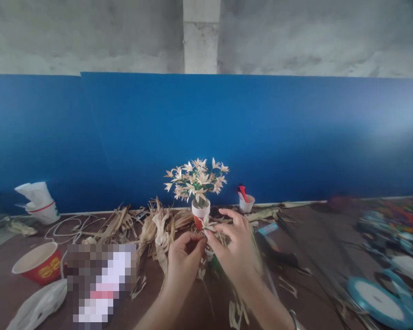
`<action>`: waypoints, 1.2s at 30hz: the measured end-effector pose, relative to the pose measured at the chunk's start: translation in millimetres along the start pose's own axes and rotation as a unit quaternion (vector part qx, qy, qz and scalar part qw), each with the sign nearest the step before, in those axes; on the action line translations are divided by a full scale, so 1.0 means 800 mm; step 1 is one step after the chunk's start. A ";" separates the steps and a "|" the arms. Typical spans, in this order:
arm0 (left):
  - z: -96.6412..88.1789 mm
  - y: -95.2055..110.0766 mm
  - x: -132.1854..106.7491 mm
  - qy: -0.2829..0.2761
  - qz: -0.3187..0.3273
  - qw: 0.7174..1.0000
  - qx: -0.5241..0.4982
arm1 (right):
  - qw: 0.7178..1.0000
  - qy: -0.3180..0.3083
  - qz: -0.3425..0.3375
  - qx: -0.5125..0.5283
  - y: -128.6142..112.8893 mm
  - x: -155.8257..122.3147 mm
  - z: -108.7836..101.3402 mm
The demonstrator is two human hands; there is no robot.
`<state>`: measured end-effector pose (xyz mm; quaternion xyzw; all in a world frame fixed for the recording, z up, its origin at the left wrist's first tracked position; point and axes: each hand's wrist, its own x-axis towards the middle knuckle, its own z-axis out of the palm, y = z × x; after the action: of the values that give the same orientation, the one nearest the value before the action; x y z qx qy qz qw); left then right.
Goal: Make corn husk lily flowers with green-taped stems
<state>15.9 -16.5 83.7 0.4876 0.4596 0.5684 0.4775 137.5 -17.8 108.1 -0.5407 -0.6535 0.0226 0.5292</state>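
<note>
Just in front of the flower pot, a small pale flower of dried husk [208, 223] sits between my two hands. My left hand [186, 256] is closed in a pinch at the flower's base, its thumb and forefinger pressed together. Thumb and one finger of my right hand [237, 243] close on the same flower from the right, while another finger is lifted. The stem is mostly covered by my fingertips. Behind stands a bunch of finished husk flowers [201, 178] with green stems, in a white and red paper cup [201, 211].
Dried husks [154, 224] lie heaped behind and left of my hands. At left are a red paper bowl [41, 263], a white cup [43, 208] and a white cable [77, 229]. A small cup [247, 203] with a red tool and blue tape roll [376, 300] are right.
</note>
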 end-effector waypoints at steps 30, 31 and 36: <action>-0.001 0.011 -0.011 0.028 0.147 0.976 0.157 | 0.992 -0.067 0.013 0.103 0.001 0.006 -0.006; -0.002 0.015 -0.011 0.047 0.145 0.979 0.133 | 0.991 -0.075 0.014 0.108 0.000 0.008 -0.009; -0.007 0.028 -0.008 0.009 0.046 0.999 0.024 | 0.986 -0.125 0.000 0.114 -0.001 0.010 -0.013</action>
<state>8.7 -25.6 104.8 0.5145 0.4540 0.5833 0.4348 145.1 -18.1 118.3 -0.4692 -0.7078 0.1646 0.5017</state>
